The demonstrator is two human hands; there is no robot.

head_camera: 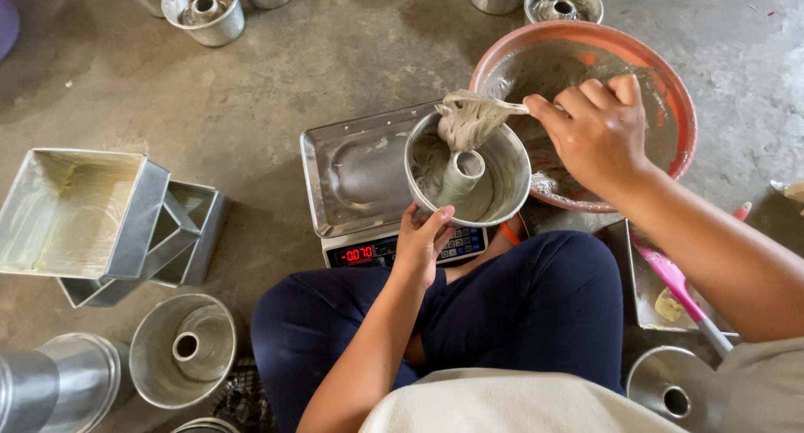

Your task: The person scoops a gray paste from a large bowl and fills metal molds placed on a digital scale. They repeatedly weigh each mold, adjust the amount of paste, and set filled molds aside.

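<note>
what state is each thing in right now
left hand: gripping the tube pan's near rim
right hand: closed on a utensil carrying grey batter
tube pan: tilted above the scale, partly filled
batter clump: hanging over the pan
scale: switched on, red display lit
big bowl: batter-smeared, mostly scraped
square tins: empty, tipped over
spare tube pan: empty, upright

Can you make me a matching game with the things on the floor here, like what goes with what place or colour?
Things:
1. ring mould
2. big bowl
3. spatula
4. square tins

Clues:
A. pink handle
B. orange-red rim
C. stacked at the left of the picture
D. over the scale, held by the left hand

Pairs: 1-D, 2-B, 3-A, 4-C
</note>
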